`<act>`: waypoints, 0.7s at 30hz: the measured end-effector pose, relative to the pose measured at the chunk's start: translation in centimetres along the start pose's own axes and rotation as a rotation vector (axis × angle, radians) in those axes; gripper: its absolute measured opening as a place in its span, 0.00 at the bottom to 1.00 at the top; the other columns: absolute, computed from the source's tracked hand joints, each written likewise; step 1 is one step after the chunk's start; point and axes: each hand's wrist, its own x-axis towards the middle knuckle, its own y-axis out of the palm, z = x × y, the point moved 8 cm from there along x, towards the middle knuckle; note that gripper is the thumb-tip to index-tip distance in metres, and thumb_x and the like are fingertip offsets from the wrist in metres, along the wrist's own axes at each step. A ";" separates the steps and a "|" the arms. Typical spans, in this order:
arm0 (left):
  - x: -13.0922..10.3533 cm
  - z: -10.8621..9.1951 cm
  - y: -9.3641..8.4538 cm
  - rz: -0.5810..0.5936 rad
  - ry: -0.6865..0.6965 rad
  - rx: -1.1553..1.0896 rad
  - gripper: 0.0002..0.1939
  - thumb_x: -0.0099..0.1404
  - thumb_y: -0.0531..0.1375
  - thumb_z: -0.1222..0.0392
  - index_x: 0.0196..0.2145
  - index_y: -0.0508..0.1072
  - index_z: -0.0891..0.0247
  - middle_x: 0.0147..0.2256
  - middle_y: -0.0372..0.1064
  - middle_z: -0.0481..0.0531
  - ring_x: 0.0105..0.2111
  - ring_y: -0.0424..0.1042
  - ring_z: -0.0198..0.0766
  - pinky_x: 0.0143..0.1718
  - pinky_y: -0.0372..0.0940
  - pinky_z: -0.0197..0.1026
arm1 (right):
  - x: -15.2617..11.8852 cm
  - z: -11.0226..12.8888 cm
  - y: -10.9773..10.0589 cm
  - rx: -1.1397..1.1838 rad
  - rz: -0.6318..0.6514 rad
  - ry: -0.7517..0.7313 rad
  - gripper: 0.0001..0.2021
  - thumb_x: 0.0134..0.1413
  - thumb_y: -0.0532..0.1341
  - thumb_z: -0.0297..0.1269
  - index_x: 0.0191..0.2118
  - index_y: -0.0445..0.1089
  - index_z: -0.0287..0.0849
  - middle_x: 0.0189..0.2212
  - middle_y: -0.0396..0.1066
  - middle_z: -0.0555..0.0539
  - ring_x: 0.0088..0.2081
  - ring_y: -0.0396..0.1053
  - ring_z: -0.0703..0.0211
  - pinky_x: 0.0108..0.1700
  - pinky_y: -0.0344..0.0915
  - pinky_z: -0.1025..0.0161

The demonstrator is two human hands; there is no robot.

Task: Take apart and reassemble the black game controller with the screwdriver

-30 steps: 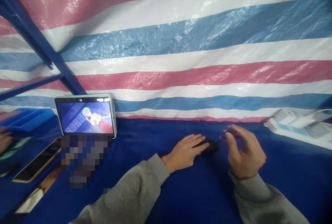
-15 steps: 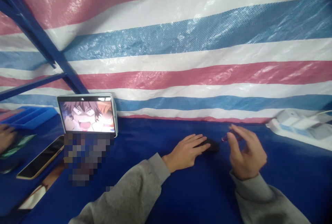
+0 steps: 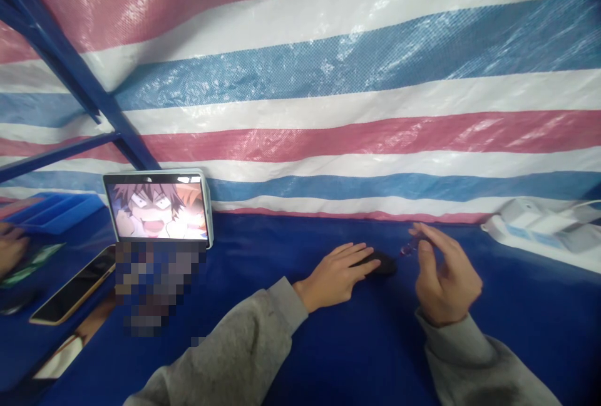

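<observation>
On the blue table, my left hand (image 3: 335, 274) lies with its fingers stretched over a small black object (image 3: 384, 264), touching it. To the right of it my right hand (image 3: 446, 271) is raised a little, with thumb and index finger bent toward each other. A small, shiny purplish item (image 3: 407, 248) shows at the fingertips of my right hand, between them and the black object. It is too small to make out clearly.
A tablet (image 3: 157, 208) showing a cartoon leans at the back left. Beside it are a phone (image 3: 75, 287), a blue tray (image 3: 59, 212) and another person's hand (image 3: 10, 248). A white power strip (image 3: 530, 240) with plugs lies at the right. A striped sheet (image 3: 328, 99) hangs behind.
My right hand's fingers have shifted slightly, and the purplish item shows a bit more plainly. My left hand stays where it was.
</observation>
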 end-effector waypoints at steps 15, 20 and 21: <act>0.0 0.2 0.3 0.012 -0.004 0.017 0.22 0.74 0.51 0.64 0.64 0.62 0.60 0.66 0.57 0.54 0.68 0.52 0.40 0.69 0.50 0.48 | -0.1 -0.5 0.2 -0.004 0.025 0.044 0.13 0.62 0.58 0.30 0.50 0.74 0.42 0.40 0.78 0.43 0.42 0.76 0.53 0.47 0.72 0.53; 0.0 0.2 0.3 0.005 0.001 0.010 0.22 0.74 0.51 0.64 0.64 0.62 0.60 0.66 0.57 0.54 0.68 0.52 0.40 0.69 0.49 0.48 | 0.0 -0.2 0.3 -0.022 0.030 0.011 0.12 0.61 0.60 0.30 0.49 0.74 0.42 0.40 0.78 0.43 0.41 0.76 0.53 0.46 0.72 0.54; 0.0 0.1 0.2 0.000 0.000 0.007 0.22 0.74 0.51 0.64 0.64 0.62 0.60 0.66 0.57 0.54 0.68 0.52 0.40 0.69 0.50 0.48 | 0.1 -0.1 0.2 -0.017 0.030 0.005 0.12 0.61 0.60 0.30 0.48 0.74 0.42 0.40 0.78 0.43 0.41 0.76 0.53 0.46 0.72 0.54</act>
